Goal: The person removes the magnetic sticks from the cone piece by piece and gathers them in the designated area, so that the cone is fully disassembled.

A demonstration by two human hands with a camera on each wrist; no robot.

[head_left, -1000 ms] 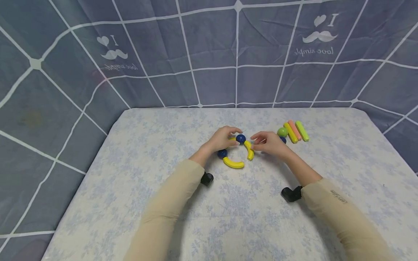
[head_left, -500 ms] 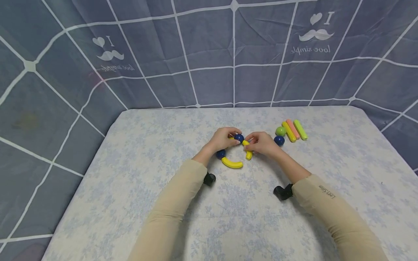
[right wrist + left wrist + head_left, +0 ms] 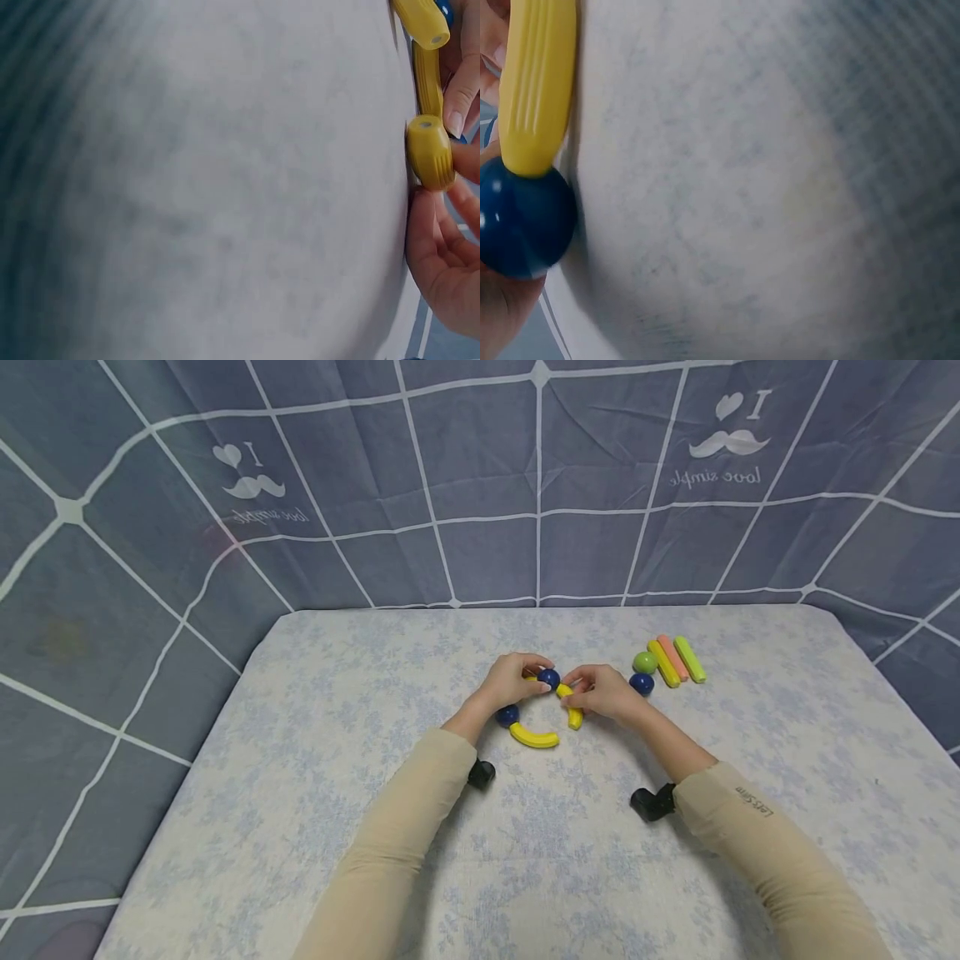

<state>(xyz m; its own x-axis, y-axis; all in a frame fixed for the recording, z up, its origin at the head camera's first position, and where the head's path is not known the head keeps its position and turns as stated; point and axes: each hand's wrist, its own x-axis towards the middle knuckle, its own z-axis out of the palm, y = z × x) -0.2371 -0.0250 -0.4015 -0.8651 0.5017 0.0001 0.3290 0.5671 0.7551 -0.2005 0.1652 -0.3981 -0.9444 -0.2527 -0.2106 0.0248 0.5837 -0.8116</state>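
Observation:
My left hand [image 3: 512,681] pinches a dark blue ball [image 3: 550,678] between thumb and fingers. With thumb and fingertips, my right hand [image 3: 606,692] holds a curved yellow magnetic stick [image 3: 575,719], whose upper end touches that ball. In the right wrist view, a small grey dot shows in the end of the held stick [image 3: 430,154]. Another yellow stick runs under my left hand, mostly hidden. Nearer the person, a second blue ball [image 3: 507,716] joins a curved yellow stick [image 3: 534,738]. Together the pieces form an arc with a gap at its lower right.
Right of the hands lie a green ball [image 3: 644,662], a loose blue ball [image 3: 641,684], and straight yellow [image 3: 664,664], orange [image 3: 673,658] and light green [image 3: 690,660] sticks. A blue-grey curtain [image 3: 487,560] hangs behind the cloth-covered table [image 3: 375,668].
My right hand has moved left and taken hold of the curved yellow stick beside the upper blue ball. The loose blue ball at right has come into fuller view. My left hand stays put.

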